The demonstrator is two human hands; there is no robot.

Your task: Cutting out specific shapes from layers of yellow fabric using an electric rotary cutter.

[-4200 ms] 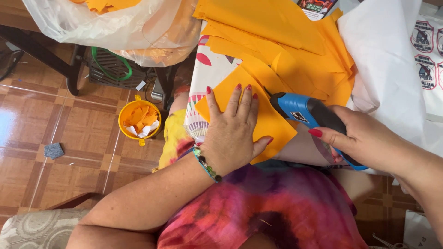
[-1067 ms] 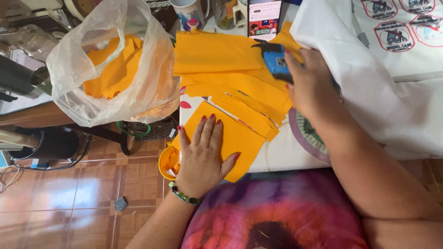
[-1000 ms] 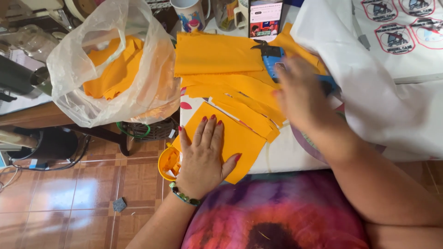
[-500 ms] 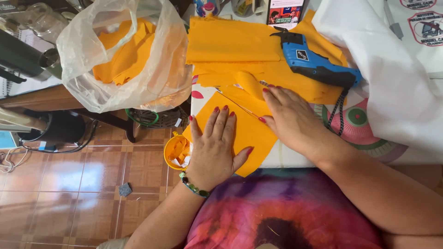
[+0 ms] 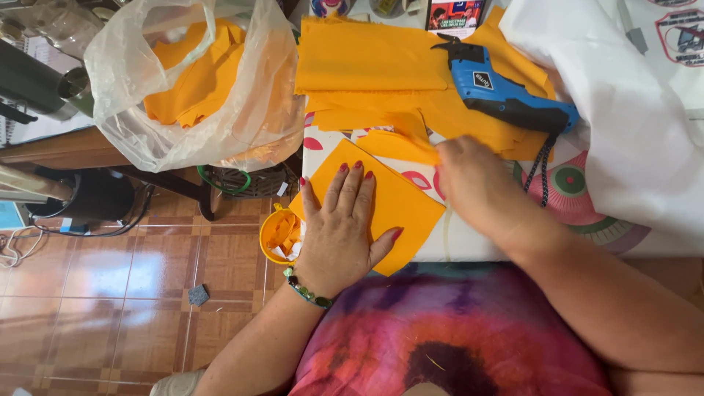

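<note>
My left hand (image 5: pixel 343 227) lies flat, fingers spread, on an orange fabric square (image 5: pixel 400 202) at the table's near edge. My right hand (image 5: pixel 473 183) pinches the end of an orange fabric strip (image 5: pixel 396 145) just beyond that square. A pile of orange fabric pieces (image 5: pixel 374 66) lies farther back on the table. A blue glue gun (image 5: pixel 499 92) rests on that pile, apart from both hands, with its dark cord (image 5: pixel 544 172) trailing toward me.
A clear plastic bag (image 5: pixel 191 88) of orange scraps stands at the left. A yellow cup (image 5: pixel 279 235) with scraps sits below the table's edge on the tiled floor side. White printed cloth (image 5: pixel 638 125) covers the right of the patterned tablecloth (image 5: pixel 587 183).
My right hand let go of the glue gun, which now rests on the fabric pile, came down toward me and took hold of an orange strip. My left hand stayed pressed on the square.
</note>
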